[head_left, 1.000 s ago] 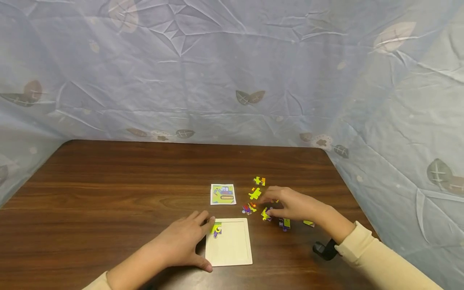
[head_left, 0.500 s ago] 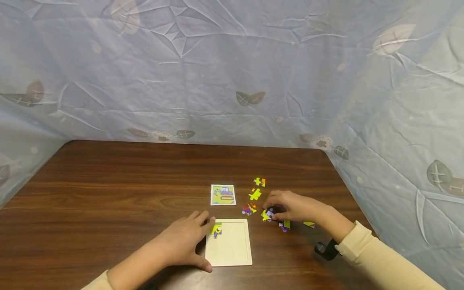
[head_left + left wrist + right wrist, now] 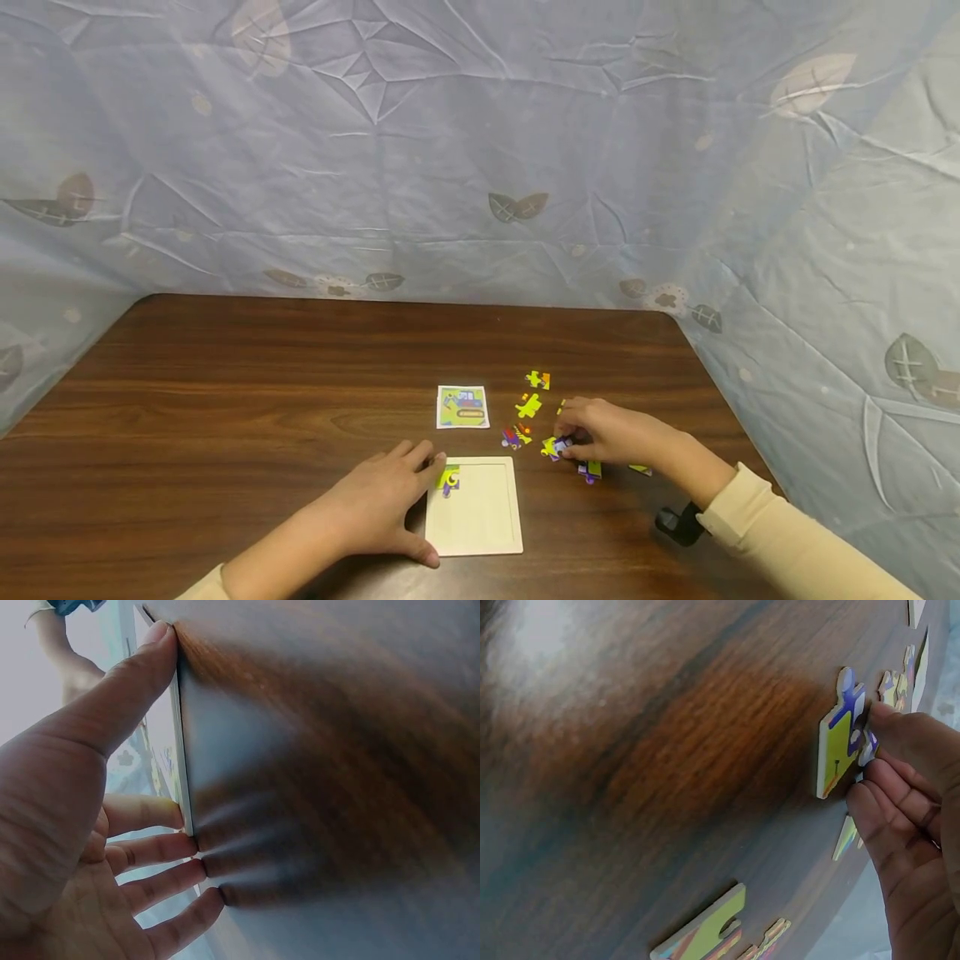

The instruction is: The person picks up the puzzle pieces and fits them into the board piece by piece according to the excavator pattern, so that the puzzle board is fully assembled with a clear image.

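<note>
My left hand [image 3: 382, 500] lies along the left side of a pale square puzzle tray [image 3: 483, 525], thumb at the near corner and straight fingers at the far one. In the tray's far left corner sits a green and purple puzzle piece [image 3: 449, 478]. To the tray's right, my right hand [image 3: 615, 433] pinches a yellow-green and lilac puzzle piece [image 3: 551, 450] low over the table, its right side hidden by the fingers. Just nearer lies a lime and purple piece [image 3: 838, 746], seen close up in the right wrist view beside the thumb and fingertips.
A picture card [image 3: 462, 407] of a digger lies beyond the tray. Loose pieces lie around the right hand: a yellow-orange one [image 3: 537, 380], a lime one [image 3: 528, 406], a red and purple one [image 3: 516, 436], and one under the forearm [image 3: 641, 470]. Patterned cloth [image 3: 450, 150] hangs behind the table.
The right hand has shifted slightly right and nearer, its fingers drawing closer together round the yellow-green and lilac piece. The left hand has stayed on the tray's edge.
</note>
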Demonstrator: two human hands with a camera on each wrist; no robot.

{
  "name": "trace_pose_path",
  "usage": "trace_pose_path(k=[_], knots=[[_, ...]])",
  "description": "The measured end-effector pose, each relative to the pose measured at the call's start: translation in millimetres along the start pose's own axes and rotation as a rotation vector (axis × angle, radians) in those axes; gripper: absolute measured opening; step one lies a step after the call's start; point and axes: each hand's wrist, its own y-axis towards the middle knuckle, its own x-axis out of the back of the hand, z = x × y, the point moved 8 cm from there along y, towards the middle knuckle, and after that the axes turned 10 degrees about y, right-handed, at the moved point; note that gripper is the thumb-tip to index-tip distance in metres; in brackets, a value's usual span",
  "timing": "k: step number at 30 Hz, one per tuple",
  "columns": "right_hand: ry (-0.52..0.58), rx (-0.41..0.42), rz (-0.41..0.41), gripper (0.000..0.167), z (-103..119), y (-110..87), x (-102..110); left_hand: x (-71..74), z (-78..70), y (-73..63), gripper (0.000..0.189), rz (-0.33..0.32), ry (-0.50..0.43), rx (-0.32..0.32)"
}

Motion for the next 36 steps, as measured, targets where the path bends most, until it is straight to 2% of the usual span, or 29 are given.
trace_pose_path(k=[6,11,17,27,36], knots=[[-0.013,0.005,-0.019,0.007,0,-2.3,-1,-0.6,0.2,0.2,0.117,-0.003,0.003,0.002],[0.018,-0.022,-0.042,0.009,-2,-6.9,5,-0.4,-0.1,-0.4,0.116,-0.003,-0.006,0.002],[0.075,-0.056,-0.069,0.011,2,-13.9,27,0.6,0.0,-1.0,0.116,-0.003,-0.022,0.006],[-0.006,-0.065,-0.144,0.011,23,-19.4,67,0.3,0.3,-1.1,0.116,-0.007,-0.009,0.004],[-0.032,-0.038,-0.167,0.011,33,-22.3,77,-0.6,0.0,-1.7,0.115,-0.011,-0.015,0.001]])
